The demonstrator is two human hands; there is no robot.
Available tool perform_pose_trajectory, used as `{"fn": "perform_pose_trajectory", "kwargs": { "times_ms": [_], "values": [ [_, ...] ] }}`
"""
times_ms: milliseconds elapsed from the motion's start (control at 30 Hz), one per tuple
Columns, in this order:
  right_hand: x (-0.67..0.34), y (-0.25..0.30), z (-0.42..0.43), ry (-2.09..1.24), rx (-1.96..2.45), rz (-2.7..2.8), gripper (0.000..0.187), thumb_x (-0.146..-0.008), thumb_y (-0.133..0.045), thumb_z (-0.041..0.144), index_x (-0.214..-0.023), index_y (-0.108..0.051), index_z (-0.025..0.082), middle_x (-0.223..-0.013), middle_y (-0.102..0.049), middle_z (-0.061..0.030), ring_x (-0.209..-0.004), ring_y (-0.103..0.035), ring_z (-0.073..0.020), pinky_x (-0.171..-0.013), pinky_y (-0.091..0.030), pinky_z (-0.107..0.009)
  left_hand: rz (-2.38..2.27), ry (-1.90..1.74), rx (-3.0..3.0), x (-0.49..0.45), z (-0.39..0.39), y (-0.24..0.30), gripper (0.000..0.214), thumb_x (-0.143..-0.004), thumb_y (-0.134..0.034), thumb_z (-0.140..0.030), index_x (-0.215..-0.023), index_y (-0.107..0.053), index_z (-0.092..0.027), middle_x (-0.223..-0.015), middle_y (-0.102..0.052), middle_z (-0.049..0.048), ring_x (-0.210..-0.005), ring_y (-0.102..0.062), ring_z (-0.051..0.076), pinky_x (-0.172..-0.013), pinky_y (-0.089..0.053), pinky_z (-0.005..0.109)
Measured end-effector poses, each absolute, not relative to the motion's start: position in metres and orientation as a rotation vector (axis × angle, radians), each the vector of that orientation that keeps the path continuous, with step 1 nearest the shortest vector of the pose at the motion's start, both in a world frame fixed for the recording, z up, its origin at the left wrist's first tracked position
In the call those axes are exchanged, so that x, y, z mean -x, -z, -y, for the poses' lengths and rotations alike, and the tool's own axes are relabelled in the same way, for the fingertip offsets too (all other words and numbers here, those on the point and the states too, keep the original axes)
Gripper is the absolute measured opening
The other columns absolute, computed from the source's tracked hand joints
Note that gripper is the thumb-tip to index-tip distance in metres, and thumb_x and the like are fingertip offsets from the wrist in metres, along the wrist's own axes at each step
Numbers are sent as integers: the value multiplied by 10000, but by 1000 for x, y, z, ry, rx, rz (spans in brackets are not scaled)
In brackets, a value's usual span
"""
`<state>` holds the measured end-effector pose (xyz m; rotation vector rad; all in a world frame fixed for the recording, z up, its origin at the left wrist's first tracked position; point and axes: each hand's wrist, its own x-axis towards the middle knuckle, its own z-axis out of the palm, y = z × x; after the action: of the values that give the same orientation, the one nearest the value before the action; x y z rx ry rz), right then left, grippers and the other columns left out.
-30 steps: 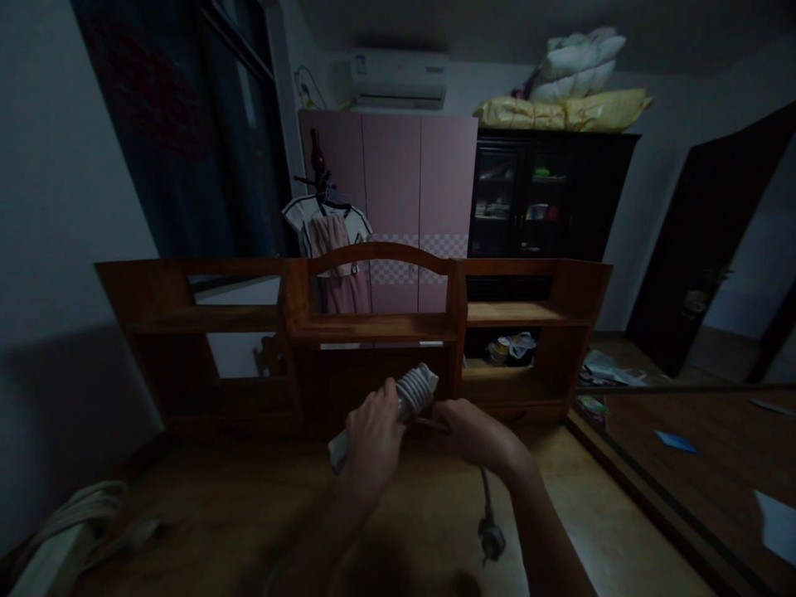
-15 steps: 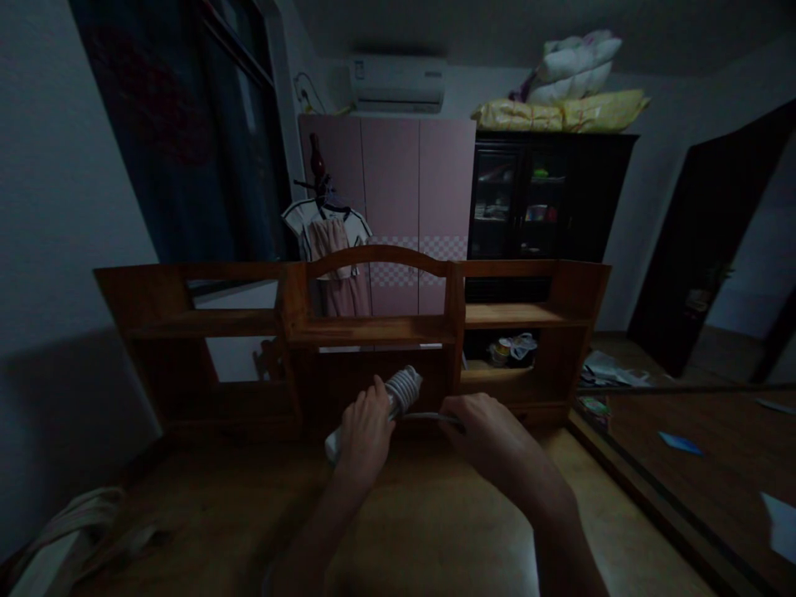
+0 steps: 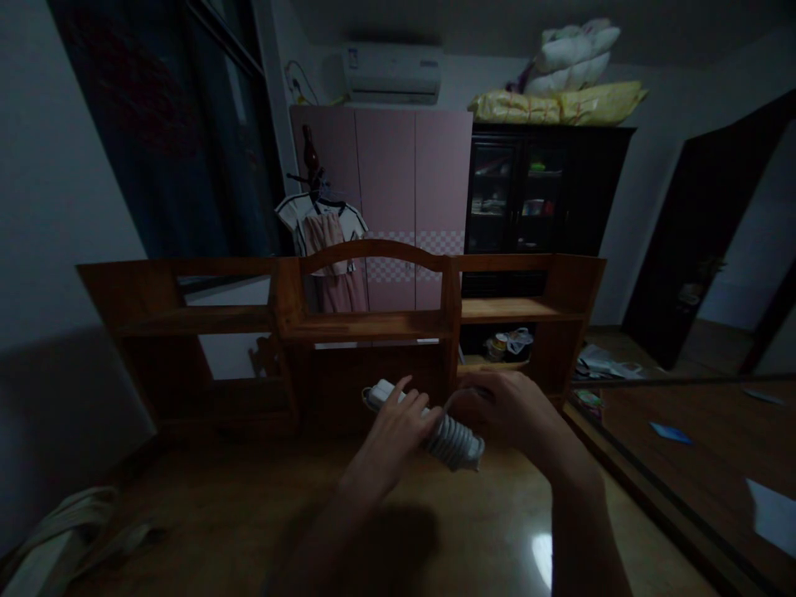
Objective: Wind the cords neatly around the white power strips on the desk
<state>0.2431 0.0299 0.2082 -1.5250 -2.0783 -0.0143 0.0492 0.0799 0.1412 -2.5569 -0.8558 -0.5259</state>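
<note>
A white power strip point(image 3: 381, 393) with its cord wound round it in a coil point(image 3: 455, 440) is held above a wooden desk point(image 3: 217, 514). My left hand point(image 3: 401, 423) grips the strip's middle, fingers wrapped over it. My right hand point(image 3: 503, 410) is closed near the coiled end, holding the cord where it meets the coil. The strip lies slanted, bare end up-left, coiled end down-right. The plug is hidden.
A wooden shelf hutch point(image 3: 373, 323) stands at the desk's back. A cloth point(image 3: 55, 531) lies at the desk's left corner. Behind are a pink wardrobe point(image 3: 398, 191), a dark cabinet point(image 3: 535, 191) and a second desk point(image 3: 702, 448) to the right.
The strip has been turned: its coiled end, earlier pointing up-right, now points down-right. Both hands shifted right. The dangling cord and plug seen a second ago no longer show.
</note>
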Motion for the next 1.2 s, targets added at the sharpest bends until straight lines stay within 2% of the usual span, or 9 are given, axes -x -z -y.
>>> {"fn": "perform_pose_trajectory", "kwargs": {
  "times_ms": [233,400,533,633,700,800,933,1067,1200],
  "values": [
    [-269,-206,-31,-174,1449,2017,234,-872,-574,385,-872,-758,241,-792,-718,-47,-698,-621,-179,-673,-426,-271,738,575,2500,-43,-68,-166,259,-890,-372,-53,-1032,-556,-166,-932,-618,32,-923,-575,181,-1140,-183,484],
    [-269,-214,-27,-507,1118,2052,283,-887,-536,405,-956,-733,213,-883,-716,-30,-792,-630,-171,-703,-458,-250,636,829,2668,-31,-46,-180,291,-817,-505,-65,-1084,-480,-177,-965,-615,14,-925,-582,174,-1144,-182,504],
    [-267,-213,-31,-776,977,2066,337,-878,-542,436,-941,-725,160,-735,-662,-27,-671,-578,-134,-602,-435,-217,625,1074,2838,-24,-24,-192,468,-784,-614,-143,-1191,-392,-212,-1120,-597,56,-1112,-538,220,-1108,-283,503],
    [-256,-207,-36,-974,879,1998,368,-861,-557,469,-842,-692,128,-565,-522,22,-513,-458,-90,-479,-356,-188,665,1304,2862,-21,-14,-193,613,-766,-662,-179,-1284,-348,-268,-1246,-549,79,-1290,-402,263,-1044,-389,464],
    [-244,-205,-37,-1049,827,1923,376,-858,-549,490,-793,-646,132,-544,-466,39,-484,-412,-81,-453,-333,-185,689,1413,2872,-19,-11,-193,656,-747,-677,-177,-1307,-357,-293,-1283,-526,79,-1308,-383,270,-1024,-415,437],
    [-230,-207,-36,-1026,778,1846,349,-863,-533,483,-775,-605,154,-635,-520,18,-567,-472,-102,-525,-390,-202,763,1519,2839,-13,-14,-195,616,-739,-673,-185,-1289,-419,-291,-1268,-536,68,-1214,-488,253,-990,-444,388],
    [-224,-213,-33,-828,700,1840,269,-784,-633,430,-854,-643,170,-800,-618,-20,-748,-558,-163,-671,-450,-247,945,1615,2627,-4,-26,-204,593,-742,-672,-191,-1295,-468,-256,-1220,-568,75,-1106,-562,236,-948,-462,339],
    [-223,-213,-37,-531,839,1806,233,-825,-595,359,-922,-673,161,-813,-645,-26,-788,-575,-184,-688,-448,-252,1001,1660,2470,-4,-44,-204,505,-758,-684,-243,-1238,-527,-226,-1173,-590,82,-1088,-566,231,-947,-450,334],
    [-218,-210,-42,-389,900,1814,254,-877,-539,313,-1032,-678,168,-829,-655,-24,-802,-576,-168,-692,-437,-240,1064,1828,2369,-12,-57,-195,497,-678,-770,-364,-1105,-581,-193,-1005,-634,63,-946,-604,217,-825,-488,314]
  ]
}}
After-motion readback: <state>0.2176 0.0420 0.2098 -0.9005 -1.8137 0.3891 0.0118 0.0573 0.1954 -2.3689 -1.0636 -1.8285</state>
